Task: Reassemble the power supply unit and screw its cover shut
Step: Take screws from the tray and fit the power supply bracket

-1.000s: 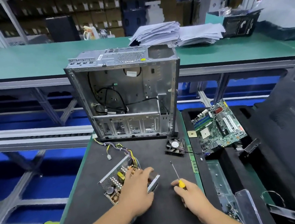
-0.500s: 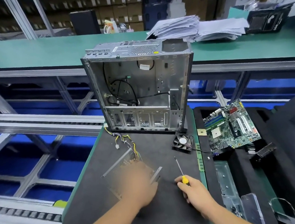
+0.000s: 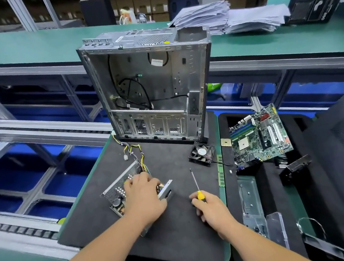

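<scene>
Power supply [image 3: 118, 193] lying open on mat [image 3: 177, 226], circuit board showing, cover not fitted. Left hand [image 3: 144, 195] resting on it, fingers spread. Right hand [image 3: 213, 210] at 3 o'clock gripping screwdriver [image 3: 195, 183]. Judging: early; closing, screwing remaining.

Both bare forearms reach forward from the bottom edge, angled slightly toward each other. The left hand [image 3: 143, 194] lies palm down, fingers spread and bent over the open power supply unit [image 3: 118, 192], pressing on its top. The right hand [image 3: 213, 210] is curled around the yellow handle of a screwdriver [image 3: 195, 183], thumb up by the shaft, knuckles low by the tabletop [image 3: 179, 237]
</scene>
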